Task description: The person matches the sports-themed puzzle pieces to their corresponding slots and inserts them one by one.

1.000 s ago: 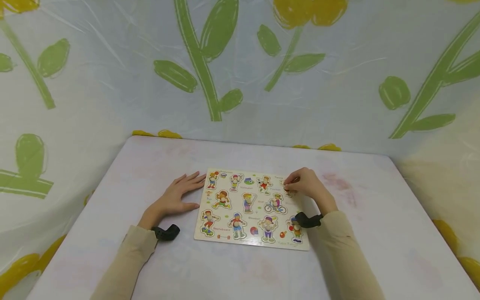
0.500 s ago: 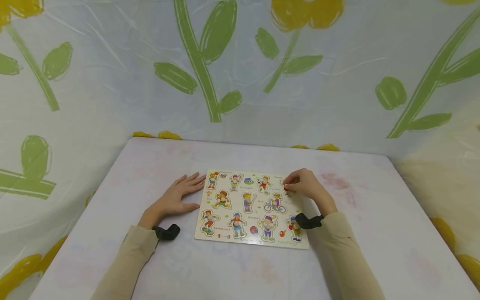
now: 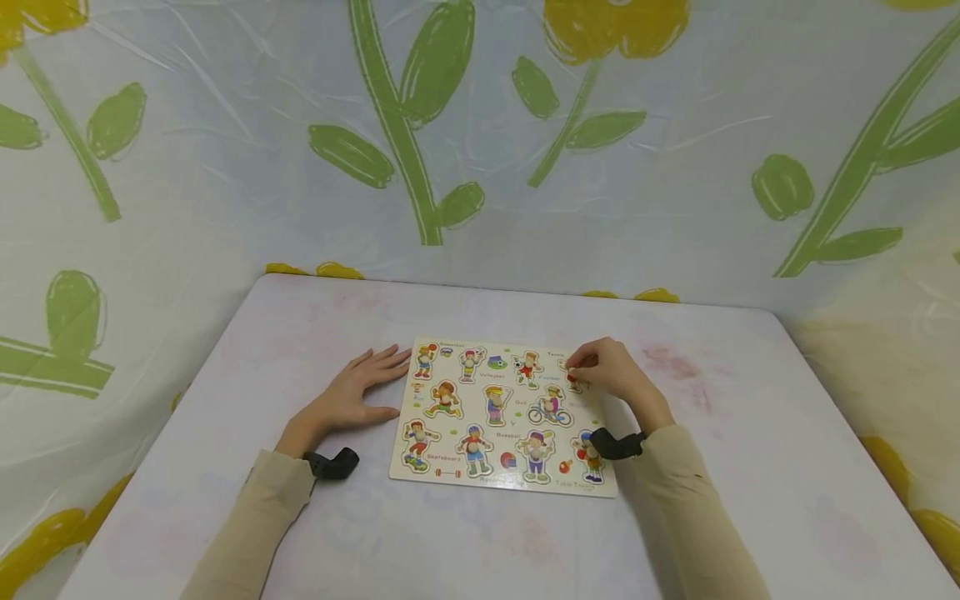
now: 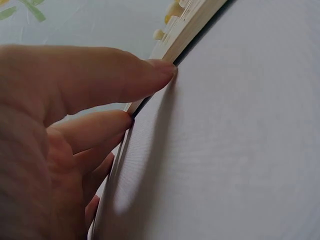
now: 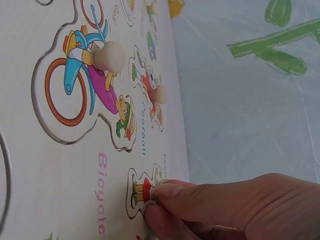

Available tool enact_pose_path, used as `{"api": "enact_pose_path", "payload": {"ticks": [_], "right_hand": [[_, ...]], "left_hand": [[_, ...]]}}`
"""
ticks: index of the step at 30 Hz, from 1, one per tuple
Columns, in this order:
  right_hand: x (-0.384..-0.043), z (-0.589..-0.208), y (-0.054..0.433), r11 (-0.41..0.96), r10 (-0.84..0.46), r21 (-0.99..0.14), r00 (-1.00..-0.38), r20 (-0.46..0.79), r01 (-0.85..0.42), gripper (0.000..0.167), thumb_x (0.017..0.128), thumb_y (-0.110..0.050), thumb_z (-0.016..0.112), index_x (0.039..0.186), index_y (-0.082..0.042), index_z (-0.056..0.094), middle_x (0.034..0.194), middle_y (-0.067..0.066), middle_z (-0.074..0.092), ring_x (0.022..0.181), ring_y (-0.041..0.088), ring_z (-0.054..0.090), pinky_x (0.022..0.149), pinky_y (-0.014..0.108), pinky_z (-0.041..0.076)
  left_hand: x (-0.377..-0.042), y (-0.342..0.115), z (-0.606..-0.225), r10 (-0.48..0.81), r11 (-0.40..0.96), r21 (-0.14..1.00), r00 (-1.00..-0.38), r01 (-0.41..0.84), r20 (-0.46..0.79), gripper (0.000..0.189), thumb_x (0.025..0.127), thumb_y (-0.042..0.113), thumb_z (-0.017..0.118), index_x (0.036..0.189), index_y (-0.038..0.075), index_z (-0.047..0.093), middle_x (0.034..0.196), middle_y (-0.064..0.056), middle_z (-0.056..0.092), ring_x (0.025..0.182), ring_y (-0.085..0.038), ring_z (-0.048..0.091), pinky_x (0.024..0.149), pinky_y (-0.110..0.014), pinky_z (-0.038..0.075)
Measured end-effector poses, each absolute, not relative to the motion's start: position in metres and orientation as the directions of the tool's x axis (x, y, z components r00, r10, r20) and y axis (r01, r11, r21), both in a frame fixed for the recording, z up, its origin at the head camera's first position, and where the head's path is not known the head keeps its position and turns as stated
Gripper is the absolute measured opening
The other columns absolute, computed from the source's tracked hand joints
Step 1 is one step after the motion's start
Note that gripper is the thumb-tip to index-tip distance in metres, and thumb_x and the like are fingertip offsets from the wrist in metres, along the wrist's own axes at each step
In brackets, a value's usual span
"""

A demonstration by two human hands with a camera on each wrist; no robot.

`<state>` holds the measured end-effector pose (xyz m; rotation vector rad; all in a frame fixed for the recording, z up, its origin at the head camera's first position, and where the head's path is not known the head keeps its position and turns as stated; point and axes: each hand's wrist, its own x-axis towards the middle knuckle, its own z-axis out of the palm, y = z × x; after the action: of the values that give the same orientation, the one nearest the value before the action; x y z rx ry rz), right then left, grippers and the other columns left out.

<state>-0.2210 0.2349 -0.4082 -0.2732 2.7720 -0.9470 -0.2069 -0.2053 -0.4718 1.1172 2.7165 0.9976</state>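
Note:
A wooden knob puzzle board (image 3: 468, 417) lies flat on the table, with sports-figure pieces sitting in its cutouts. At its upper right corner my right hand (image 3: 615, 371) pinches the small knob of the tennis-player piece (image 5: 142, 192) between thumb and fingers. That piece lies in its outline in the right wrist view, its upper part hidden by my fingertips. Resting at the board's left edge, my left hand (image 3: 360, 392) has its fingers spread and straight. In the left wrist view its thumb (image 4: 162, 70) and a fingertip touch the board's side.
The bicycle piece (image 5: 82, 75) with its round wooden knob lies near my right hand, and the football piece (image 5: 150, 90) lies beyond it. White table cover (image 3: 480, 550) surrounds the board. A flower-printed curtain (image 3: 262, 125) hangs behind the table.
The tennis-player piece has shifted slightly left under my right fingertips, which keep their pinch. My left hand stays in place. The head view has moved a little.

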Motion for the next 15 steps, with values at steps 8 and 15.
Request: {"api": "enact_pose_path", "payload": {"ticks": [8, 15], "right_hand": [[-0.215, -0.394, 0.236, 0.795, -0.237, -0.593, -0.965, -0.107, -0.129, 0.019, 0.092, -0.012, 0.068, 0.105, 0.001, 0.072, 0.095, 0.013, 0.07, 0.086, 0.028, 0.064, 0.069, 0.035, 0.053], [-0.206, -0.375, 0.245, 0.786, -0.227, -0.579, -0.972, 0.058, -0.218, 0.028, 0.094, -0.009, 0.066, 0.119, 0.004, 0.065, 0.1, 0.02, 0.067, 0.089, 0.034, 0.065, 0.07, 0.042, 0.056]], "left_hand": [[-0.208, -0.207, -0.469, 0.647, 0.51, 0.618, -0.74, 0.599, 0.183, 0.075, 0.081, 0.029, 0.076, 0.145, 0.002, 0.049, 0.156, -0.014, 0.037, 0.147, -0.037, 0.025, 0.119, -0.059, 0.011], [-0.215, -0.207, -0.471, 0.672, 0.544, 0.579, -0.729, 0.608, 0.133, 0.07, 0.088, 0.028, 0.07, 0.148, 0.002, 0.045, 0.158, -0.013, 0.034, 0.148, -0.035, 0.024, 0.12, -0.058, 0.013]]}}
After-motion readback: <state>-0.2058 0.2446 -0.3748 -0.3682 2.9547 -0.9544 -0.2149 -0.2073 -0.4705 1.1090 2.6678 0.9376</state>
